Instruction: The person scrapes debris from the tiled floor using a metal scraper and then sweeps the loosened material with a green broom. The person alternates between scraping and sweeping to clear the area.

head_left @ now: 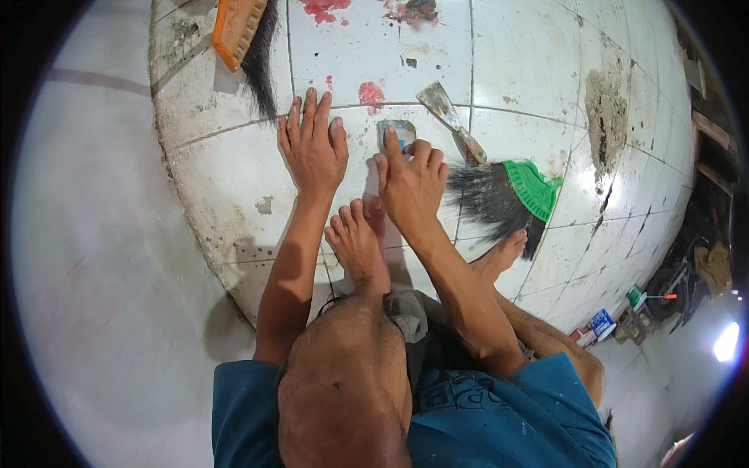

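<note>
Currently, left hand (314, 156) spread on tiled floor (523, 70) toward left edge; right hand (412, 178) fingering small rectangular block (406, 126), grip unclear.

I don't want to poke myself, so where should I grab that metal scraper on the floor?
Probably by its handle, the narrow lower-right end. Reach down from above, on the right, and pinch its long sides: the scraper lies flat, its wide blade points up-left, and the person's right hand is just left. Mind the green broom near the handle's tip.
</note>
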Motion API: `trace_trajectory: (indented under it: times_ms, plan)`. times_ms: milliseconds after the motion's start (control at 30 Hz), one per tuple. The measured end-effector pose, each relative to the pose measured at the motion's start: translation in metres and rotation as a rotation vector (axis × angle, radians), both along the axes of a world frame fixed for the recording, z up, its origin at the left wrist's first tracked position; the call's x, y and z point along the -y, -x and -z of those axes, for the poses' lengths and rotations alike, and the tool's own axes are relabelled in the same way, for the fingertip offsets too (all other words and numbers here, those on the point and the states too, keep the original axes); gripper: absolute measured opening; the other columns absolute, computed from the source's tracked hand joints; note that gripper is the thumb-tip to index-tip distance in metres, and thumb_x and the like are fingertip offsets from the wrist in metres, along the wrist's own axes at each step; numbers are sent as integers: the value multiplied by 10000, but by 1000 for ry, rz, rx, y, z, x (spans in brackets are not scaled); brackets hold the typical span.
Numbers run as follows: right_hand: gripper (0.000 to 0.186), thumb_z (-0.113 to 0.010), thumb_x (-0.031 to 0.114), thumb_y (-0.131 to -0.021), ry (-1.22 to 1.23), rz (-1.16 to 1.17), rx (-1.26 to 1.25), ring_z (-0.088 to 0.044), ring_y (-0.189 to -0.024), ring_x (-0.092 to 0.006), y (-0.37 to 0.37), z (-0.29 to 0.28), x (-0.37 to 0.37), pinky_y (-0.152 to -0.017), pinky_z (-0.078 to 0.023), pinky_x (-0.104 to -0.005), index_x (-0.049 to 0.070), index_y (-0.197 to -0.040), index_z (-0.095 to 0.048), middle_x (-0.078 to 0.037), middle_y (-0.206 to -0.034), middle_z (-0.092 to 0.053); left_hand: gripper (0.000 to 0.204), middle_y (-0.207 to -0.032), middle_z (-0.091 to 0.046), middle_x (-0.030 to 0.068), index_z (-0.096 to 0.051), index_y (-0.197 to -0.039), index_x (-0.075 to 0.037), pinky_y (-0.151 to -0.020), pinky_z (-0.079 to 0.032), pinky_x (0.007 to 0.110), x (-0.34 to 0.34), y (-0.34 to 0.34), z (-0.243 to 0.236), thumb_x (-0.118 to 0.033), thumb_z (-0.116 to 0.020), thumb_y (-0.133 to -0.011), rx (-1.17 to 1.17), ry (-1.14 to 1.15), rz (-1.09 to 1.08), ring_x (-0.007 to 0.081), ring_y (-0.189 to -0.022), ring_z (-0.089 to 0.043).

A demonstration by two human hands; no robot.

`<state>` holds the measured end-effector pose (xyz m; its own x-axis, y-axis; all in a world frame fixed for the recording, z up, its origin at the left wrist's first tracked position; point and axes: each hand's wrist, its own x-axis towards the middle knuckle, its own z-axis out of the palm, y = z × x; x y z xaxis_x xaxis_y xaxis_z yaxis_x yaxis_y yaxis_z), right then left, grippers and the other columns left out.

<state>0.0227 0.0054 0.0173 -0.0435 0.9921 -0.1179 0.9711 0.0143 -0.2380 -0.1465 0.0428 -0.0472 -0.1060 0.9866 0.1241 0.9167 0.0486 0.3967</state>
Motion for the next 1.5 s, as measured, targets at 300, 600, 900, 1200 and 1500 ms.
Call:
trace_trajectory:
  times_ms: [300, 600, 900, 1200, 1500]
  plan:
    - [531, -719, 426, -990, 50, -12, 47, -568, -914, -344, 4, -7, 1, -768, -419, -469, 225, -1481, -694, -141, -999, -598, 471, -1623, -596, 69, -653, -1522, -160, -1303, -240, 544, 0, 2, 0, -312, -593, -1080, 5, -20, 10, 325, -1537, -473]
    - [529, -700, 394, -1007, 104, 16, -22, -591, -936, -355, 7, -10, -11, -773, -431, -488, 200, -1497, -668, -149, -1017, -624, 487, -1640, -572, 86, -629, -1540, -160, -1304, -243, 562, 8, 1, 0, -316, -590, -1080, 21, 2, 30, 343, -1556, -446]
    - [576, -689, 306, -1010, -27, -143, -7, -507, -1421, -395, 16, -5, -4, -1101, -432, -534, 1, -1493, -618, -138, -1595, -538, 493, -1642, -573, 80, -626, -1546, -165, -1303, -232, 565, -4, 8, -1, -306, -574, -1076, 20, -40, 49, 341, -1547, -456]
    - [609, -626, 301, -1057, 127, -227, -62, -417, -1570, -296, 11, -4, 13, -1183, -396, -618, 42, -1597, -514, -109, -1737, -422, 500, -1670, -534, 105, -589, -1574, -144, -1319, -223, 570, -5, 5, -5, -255, -545, -1089, 43, -26, 69, 353, -1577, -421]
    - [619, -609, 294, -1066, 167, -223, -77, -385, -1601, -259, 32, -2, 42, -1174, -344, -686, 82, -1635, -490, -74, -1701, -486, 520, -1711, -457, 175, -536, -1606, -75, -1335, -220, 570, 29, 49, -18, -168, -525, -1094, 226, 152, 187, 394, -1616, -358]
